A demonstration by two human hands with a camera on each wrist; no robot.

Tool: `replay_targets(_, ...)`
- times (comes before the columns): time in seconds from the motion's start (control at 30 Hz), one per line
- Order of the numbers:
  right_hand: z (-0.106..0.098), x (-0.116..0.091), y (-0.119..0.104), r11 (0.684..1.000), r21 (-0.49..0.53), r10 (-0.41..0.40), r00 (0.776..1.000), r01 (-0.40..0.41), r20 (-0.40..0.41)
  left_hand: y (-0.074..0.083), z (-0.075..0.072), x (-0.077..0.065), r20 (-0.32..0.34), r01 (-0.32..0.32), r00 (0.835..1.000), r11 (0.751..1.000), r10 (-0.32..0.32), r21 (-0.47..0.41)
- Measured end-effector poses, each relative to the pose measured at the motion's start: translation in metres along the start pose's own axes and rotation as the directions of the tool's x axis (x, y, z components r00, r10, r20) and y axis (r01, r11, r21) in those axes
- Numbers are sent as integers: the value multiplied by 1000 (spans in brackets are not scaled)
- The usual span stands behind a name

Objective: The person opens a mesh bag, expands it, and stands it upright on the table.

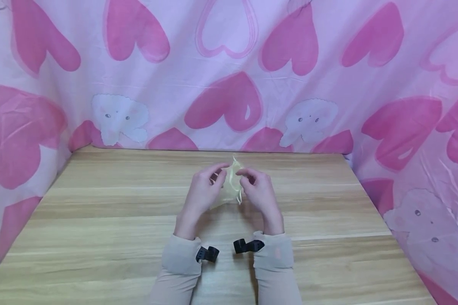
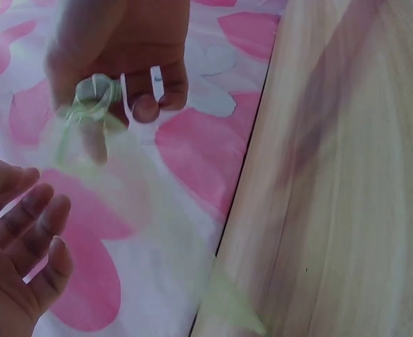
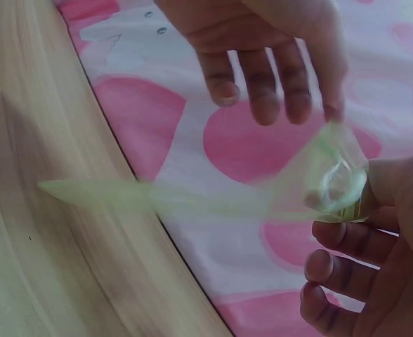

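A sheer pale yellow-green drawstring bag [image 1: 233, 186] is held up between both hands, its light cords trailing at the mouth. My right hand [image 1: 257, 184] holds the gathered mouth with its thumb and index finger; the other fingers are loosely bent. On the other side, my left hand [image 1: 208, 184] has thumb and index finger at the bag's edge. In the right wrist view the bag [image 3: 291, 193] rises to a peak at the left fingertips, and its narrow end hangs out over the table. The see-through cloth blurs in both wrist views.
A wood-grain table [image 1: 110, 228] lies under the hands. A pink curtain [image 1: 168, 84] with hearts and white cartoon animals stands along its back and sides. Each sleeve cuff carries a small black wrist camera [image 1: 207, 254].
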State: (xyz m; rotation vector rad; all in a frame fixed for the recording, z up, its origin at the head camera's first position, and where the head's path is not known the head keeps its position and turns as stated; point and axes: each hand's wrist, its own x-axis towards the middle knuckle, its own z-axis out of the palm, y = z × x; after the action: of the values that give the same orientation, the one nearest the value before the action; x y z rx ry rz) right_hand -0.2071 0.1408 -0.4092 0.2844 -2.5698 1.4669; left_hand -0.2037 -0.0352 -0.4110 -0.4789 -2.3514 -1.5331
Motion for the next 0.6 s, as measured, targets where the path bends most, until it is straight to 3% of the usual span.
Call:
replay_targets(0.23, -3, 0, 5, 997, 76, 6, 1000, -7, 10, -13, -8, 0, 1, 59, 998, 998, -59, -25)
replay_targets(0.37, -4, -1, 4, 994, 111, 13, 999, -17, 38, -20, -9, 0, 87, 110, 990, 994, -110, 6)
replay_targets(0.6, -9, -3, -8, 983, 179, 2, 991, -27, 134, -24, -10, -3, 255, 177, 951, 984, -176, 19)
